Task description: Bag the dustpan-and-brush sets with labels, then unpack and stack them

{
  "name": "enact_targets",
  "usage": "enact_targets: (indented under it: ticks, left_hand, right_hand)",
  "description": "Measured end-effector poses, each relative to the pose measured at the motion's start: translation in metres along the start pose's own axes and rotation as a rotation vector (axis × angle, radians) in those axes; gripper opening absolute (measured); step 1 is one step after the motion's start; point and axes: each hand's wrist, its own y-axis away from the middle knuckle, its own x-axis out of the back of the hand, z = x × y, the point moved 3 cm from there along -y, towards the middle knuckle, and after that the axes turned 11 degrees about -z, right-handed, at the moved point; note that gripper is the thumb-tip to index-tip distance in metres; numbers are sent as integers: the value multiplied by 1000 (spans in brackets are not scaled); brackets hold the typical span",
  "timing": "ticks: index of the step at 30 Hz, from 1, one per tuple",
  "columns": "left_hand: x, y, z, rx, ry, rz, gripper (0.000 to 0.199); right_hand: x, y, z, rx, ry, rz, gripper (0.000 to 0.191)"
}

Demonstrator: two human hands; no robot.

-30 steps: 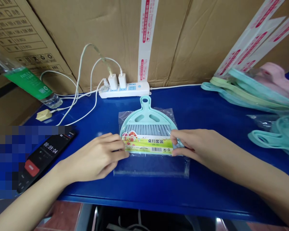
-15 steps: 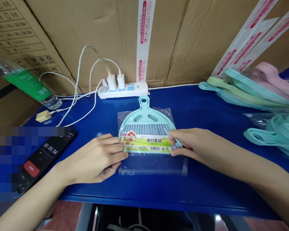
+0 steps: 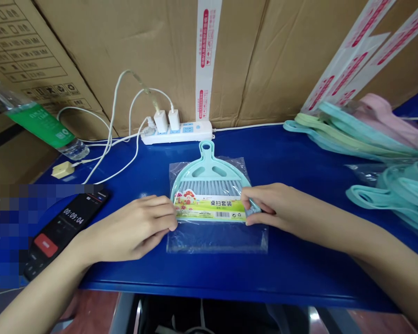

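A light-blue dustpan and brush set (image 3: pixel 209 172) lies flat on the blue table, its handle pointing away from me. It sits in a clear plastic bag (image 3: pixel 218 239) whose loose end spreads toward me. A printed label card (image 3: pixel 209 206) covers the lower part of the set. My left hand (image 3: pixel 144 227) is closed at the set's left edge, its fingertips on the bag and rim. At the right corner, my right hand (image 3: pixel 271 206) pinches the set's edge between thumb and fingers.
Several more dustpan sets (image 3: pixel 362 134) are piled at the right, some bagged. A white power strip (image 3: pixel 181 133) with chargers stands behind. Cables, a water bottle (image 3: pixel 42 125) and a phone (image 3: pixel 64 232) showing a timer are at the left. Cardboard (image 3: pixel 142 41) forms the back wall.
My left hand has drawn back slightly at the left edge, with its thumb tucked in more. The set stays nearly in place; the whole view has shifted a little.
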Motion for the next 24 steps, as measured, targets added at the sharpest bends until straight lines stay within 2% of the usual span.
enact_targets:
  ticks: [3,7,13,20,24]
  left_hand:
    - [-1,4,0,-3,24,-51,34]
    - [1,4,2,-1,18,-30,22]
    - [3,-2,3,29,23,79,17]
    - [-3,-7,7,15,-178,101,14]
    - [-5,-6,6,-42,-296,152,22]
  right_hand:
    - [0,-1,1,1,7,2,20]
    - [0,-2,1,17,16,13,18]
    - [0,0,-1,50,38,29,17]
    - [0,-1,-1,23,52,6,16]
    - [2,0,-3,10,73,1,15]
